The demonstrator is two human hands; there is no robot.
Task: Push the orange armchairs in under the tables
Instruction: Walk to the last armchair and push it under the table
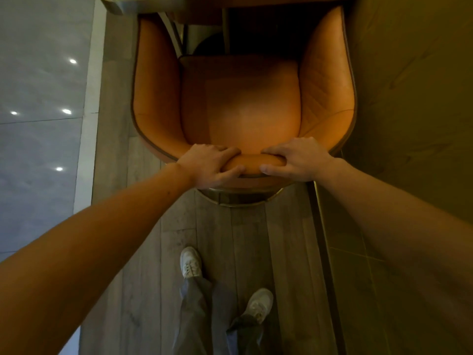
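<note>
An orange armchair (240, 103) stands right in front of me, seen from above, its seat facing away. The front ends of its arms reach under the edge of a table (120, 2) at the top of the view. My left hand (211, 166) grips the top of the backrest, fingers over the inside and thumb on the outer side. My right hand (298, 160) grips the same rim just to the right, close to the left hand. A dark table leg and base show beyond the seat.
A wooden wall panel (409, 98) runs close along the chair's right side. Glossy grey tile floor (38, 111) lies to the left, wood-plank floor (143, 226) under me. My feet in white shoes (190, 262) stand behind the chair.
</note>
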